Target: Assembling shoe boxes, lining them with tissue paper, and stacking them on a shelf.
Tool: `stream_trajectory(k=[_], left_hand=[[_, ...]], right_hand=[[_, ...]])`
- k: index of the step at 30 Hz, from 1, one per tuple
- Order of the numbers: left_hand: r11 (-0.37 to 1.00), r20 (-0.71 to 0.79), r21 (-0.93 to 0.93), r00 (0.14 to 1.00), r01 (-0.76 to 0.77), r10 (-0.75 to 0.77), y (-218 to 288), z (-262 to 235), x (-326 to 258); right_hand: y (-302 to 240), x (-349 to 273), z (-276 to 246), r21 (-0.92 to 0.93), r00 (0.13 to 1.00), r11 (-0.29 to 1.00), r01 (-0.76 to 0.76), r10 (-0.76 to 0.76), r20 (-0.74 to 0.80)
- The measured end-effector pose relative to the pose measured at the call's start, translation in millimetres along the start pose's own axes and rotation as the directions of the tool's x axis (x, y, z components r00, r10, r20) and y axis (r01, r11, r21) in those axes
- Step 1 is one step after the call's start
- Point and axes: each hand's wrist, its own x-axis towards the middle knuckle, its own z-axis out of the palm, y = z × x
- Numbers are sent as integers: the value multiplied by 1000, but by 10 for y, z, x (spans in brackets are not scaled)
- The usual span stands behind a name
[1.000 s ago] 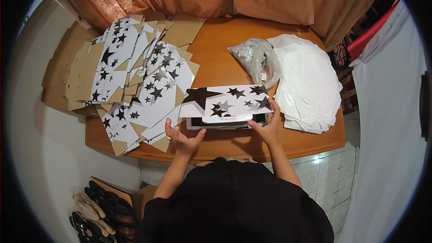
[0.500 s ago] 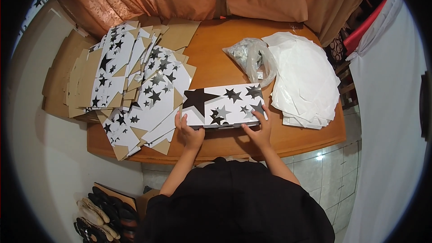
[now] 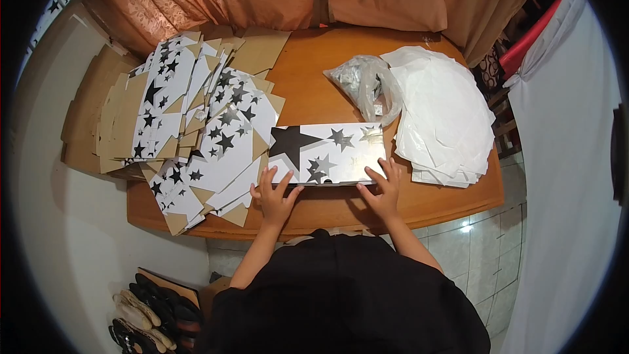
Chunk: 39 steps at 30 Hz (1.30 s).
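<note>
A closed white cardboard box (image 3: 337,157) printed with black and grey stars lies flat on the wooden table in front of me. My left hand (image 3: 276,198) is at its near left corner, fingers spread, fingertips touching the lid's edge and the thumb by the front side. At the near right corner is my right hand (image 3: 381,190), also with its fingers apart, touching the lid and front edge. Neither hand is wrapped around the box. The box's inside is hidden.
Flat star-printed cardboard blanks (image 3: 226,131) are piled at the left of the table (image 3: 308,78). A clear plastic bag (image 3: 360,82) of small items sits behind the box. White paper sheets (image 3: 442,118) are stacked at the right. Shoes (image 3: 157,314) stand on the floor, lower left.
The box has lowered flat and turned slightly, so its lid now catches a glare. My fingers have loosened from its sides and spread at the near corners.
</note>
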Motion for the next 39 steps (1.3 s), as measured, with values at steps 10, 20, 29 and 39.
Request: stream_trajectory(k=[10,20,29,39], left_hand=[[974,6,-56,976,-219,219,158,-19,131],[916,41,-246,941,-316,336,342,42,143],[911,14,-240,937,-335,348,312,105,140],[911,-41,-276,950,-307,308,314,124,144]], right_hand=[[-179,55,-4,-148,979,970,192,-200,-39],[-274,69,357,-4,896,897,442,-441,51],[-280,90,321,-72,860,857,511,-507,64],[-300,109,335,-41,876,875,483,-482,24]])
